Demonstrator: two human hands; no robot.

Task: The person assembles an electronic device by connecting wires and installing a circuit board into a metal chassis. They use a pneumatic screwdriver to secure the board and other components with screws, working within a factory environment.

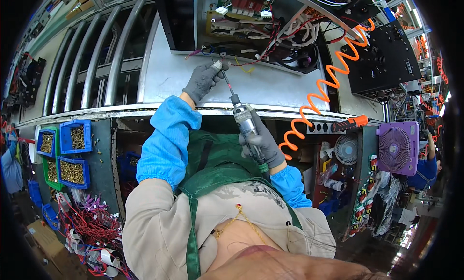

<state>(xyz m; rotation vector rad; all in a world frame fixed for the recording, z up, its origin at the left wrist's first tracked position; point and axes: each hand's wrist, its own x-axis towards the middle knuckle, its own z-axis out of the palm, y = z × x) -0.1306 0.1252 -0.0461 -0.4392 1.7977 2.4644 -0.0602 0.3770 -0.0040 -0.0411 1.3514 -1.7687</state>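
- While my grey-gloved right hand (261, 141) wraps a silver-black cylindrical screwdriver (245, 121),
- grey-gloved left hand (203, 81) bunches beside the thin metal bit (228, 83); I cannot tell what's pinched.

Shiny metal screwdriver (247, 124), smooth metal rollers (98, 50)

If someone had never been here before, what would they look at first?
Probably the bright orange coiled plastic hose, zigzagging down the right of the middle, and the square purple fan at the far right. Next, perhaps, the right hand in its grey glove, gripping a silver-and-black driver tool near the centre. On the left, blue plastic trays full of brass-coloured screws stand out too.
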